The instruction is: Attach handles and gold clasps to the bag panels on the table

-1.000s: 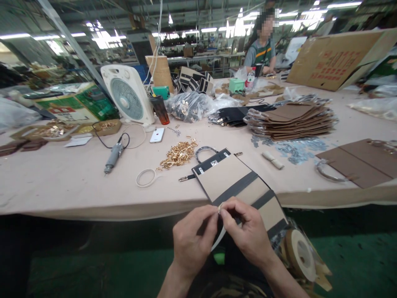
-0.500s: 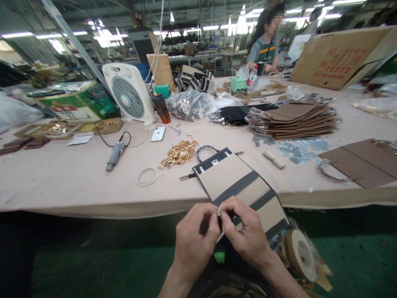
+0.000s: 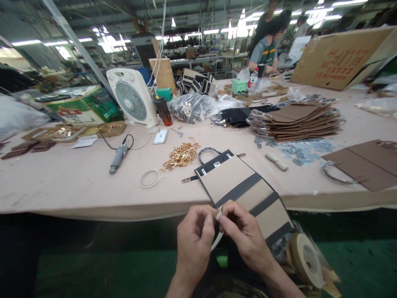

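A small cream-coloured strip of tape (image 3: pixel 219 213) is between my hands, above the near edge of the table. My right hand (image 3: pixel 243 231) pinches it between thumb and forefinger. Curled in from the other side, my left hand (image 3: pixel 195 236) has its fingertips at the strip. A pale length hangs beneath the fingers. Just beyond my hands lies a flat bag panel (image 3: pixel 231 176), beige with black bands, its lower end reaching past the table edge. The panel has a wrapped handle (image 3: pixel 208 150) and a strap with a gold buckle (image 3: pixel 187 179).
Gold fittings (image 3: pixel 182 155) lie heaped behind a tape roll (image 3: pixel 149 179). An electric screwdriver (image 3: pixel 118 158) rests on the left, near a fan (image 3: pixel 132 97). Brown panels (image 3: pixel 299 118) are stacked at right. Another person (image 3: pixel 263 54) sits across the table.
My fingers have shifted slightly on the tape, and more of the strip shows between and below them. The whole view has moved a little; the bag panel stays put.
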{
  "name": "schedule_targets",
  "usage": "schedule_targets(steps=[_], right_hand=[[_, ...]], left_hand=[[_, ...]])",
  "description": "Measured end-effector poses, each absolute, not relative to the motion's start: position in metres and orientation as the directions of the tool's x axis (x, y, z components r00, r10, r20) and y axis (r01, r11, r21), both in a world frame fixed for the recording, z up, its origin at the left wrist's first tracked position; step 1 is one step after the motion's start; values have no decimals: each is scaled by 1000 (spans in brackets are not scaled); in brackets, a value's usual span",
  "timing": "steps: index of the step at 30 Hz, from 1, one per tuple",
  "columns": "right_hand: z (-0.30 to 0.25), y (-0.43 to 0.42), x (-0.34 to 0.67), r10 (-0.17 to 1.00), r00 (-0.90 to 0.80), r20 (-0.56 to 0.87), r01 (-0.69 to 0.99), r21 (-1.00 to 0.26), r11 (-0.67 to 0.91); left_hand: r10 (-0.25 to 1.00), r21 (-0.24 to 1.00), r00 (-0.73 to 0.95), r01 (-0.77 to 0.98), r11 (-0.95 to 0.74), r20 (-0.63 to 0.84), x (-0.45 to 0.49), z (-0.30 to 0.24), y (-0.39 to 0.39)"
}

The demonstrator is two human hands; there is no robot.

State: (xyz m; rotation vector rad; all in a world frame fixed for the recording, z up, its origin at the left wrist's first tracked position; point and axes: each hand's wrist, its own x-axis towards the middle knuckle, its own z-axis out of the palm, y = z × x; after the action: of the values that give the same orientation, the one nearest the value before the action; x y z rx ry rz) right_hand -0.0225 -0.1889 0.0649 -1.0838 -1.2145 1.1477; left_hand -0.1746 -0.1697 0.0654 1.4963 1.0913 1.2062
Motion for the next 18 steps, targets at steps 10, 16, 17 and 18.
schedule_targets(steps=[10, 16, 17, 18], right_hand=[[41, -187, -41, 991, -24, -133, -775, -623, -102], [41, -182, -47, 951, -71, -300, -957, -249, -150], [40, -181, -47, 952, -77, -297, -967, -210, -144], [39, -181, -47, 955, -77, -287, -974, -182, -133]], left_hand=[[915, 583, -88, -794, 175, -393, -212, 68, -153], [887, 231, -159, -971, -60, -435, -281, 50, -150], [887, 210, -190, -972, -108, -422, -294, 45, -151], [882, 201, -225, -968, -152, -413, -306, 40, -152]])
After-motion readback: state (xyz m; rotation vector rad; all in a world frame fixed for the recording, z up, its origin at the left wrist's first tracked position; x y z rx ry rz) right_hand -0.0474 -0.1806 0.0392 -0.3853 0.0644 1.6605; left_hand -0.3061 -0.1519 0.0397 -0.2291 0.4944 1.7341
